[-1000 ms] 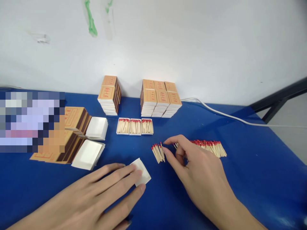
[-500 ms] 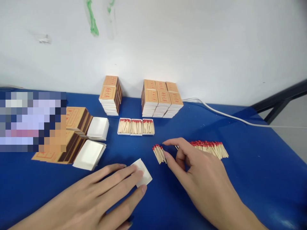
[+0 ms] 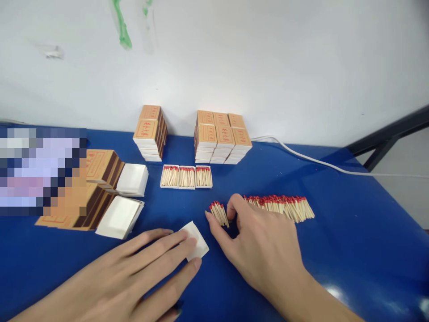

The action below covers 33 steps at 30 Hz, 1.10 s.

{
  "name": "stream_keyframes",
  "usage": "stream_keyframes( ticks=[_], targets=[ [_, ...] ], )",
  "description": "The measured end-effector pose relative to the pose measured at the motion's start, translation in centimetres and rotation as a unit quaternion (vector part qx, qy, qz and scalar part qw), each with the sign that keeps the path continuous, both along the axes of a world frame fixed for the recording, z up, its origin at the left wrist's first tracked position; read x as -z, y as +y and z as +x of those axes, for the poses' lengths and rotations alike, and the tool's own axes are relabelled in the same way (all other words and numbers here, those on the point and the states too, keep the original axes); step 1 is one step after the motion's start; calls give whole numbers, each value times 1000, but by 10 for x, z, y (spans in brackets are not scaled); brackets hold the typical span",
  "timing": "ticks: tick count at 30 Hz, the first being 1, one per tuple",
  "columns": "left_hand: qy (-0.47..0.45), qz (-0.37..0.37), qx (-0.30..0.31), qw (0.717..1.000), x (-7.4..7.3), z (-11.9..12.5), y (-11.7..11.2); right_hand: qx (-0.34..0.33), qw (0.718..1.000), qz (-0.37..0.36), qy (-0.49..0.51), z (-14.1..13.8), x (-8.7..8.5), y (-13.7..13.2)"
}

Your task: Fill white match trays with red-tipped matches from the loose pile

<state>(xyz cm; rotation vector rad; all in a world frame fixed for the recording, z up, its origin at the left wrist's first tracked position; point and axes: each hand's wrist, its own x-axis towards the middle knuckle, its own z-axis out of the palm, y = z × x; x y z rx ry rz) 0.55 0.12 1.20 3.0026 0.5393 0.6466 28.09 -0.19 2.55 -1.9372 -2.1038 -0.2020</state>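
My left hand (image 3: 140, 273) lies flat on the blue table (image 3: 351, 250), fingers stretched over a small empty white matchbox tray (image 3: 197, 239). My right hand (image 3: 258, 250) closes thumb and forefinger round a small bundle of red-tipped matches (image 3: 219, 212) lying on the table. A long row of loose matches (image 3: 281, 206) lies just behind that hand.
Three filled open trays (image 3: 186, 176) sit in a row mid-table. Two stacks of closed matchboxes (image 3: 223, 136) (image 3: 149, 132) stand against the white wall. Sleeves (image 3: 97, 179) and white trays (image 3: 120, 214) lie at the left. A white cable (image 3: 318, 162) runs right.
My right hand slid left and its thumb and forefinger closed around the small bundle of matches. My left hand stayed on the white tray.
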Motion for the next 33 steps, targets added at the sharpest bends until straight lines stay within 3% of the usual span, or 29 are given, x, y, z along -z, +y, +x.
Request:
stream_keyframes(
  ticks=[6, 17, 23, 28, 33],
  targets=[
    [0, 11, 5, 1000, 2, -1, 0, 13, 999, 35, -20, -7, 5, -1],
    [-7, 10, -4, 1000, -2, 3, 0, 12, 1000, 26, 1, 1, 3, -5],
    [6, 13, -11, 1000, -3, 1, -1, 8, 999, 38, 22, 15, -6, -9],
    [6, 19, -2, 1000, -4, 1, 1, 44, 996, 65, -41, 34, -12, -7],
    [10, 26, -5, 1000, -3, 1, 2, 21, 996, 50, -70, 45, -10, -3]
  ],
)
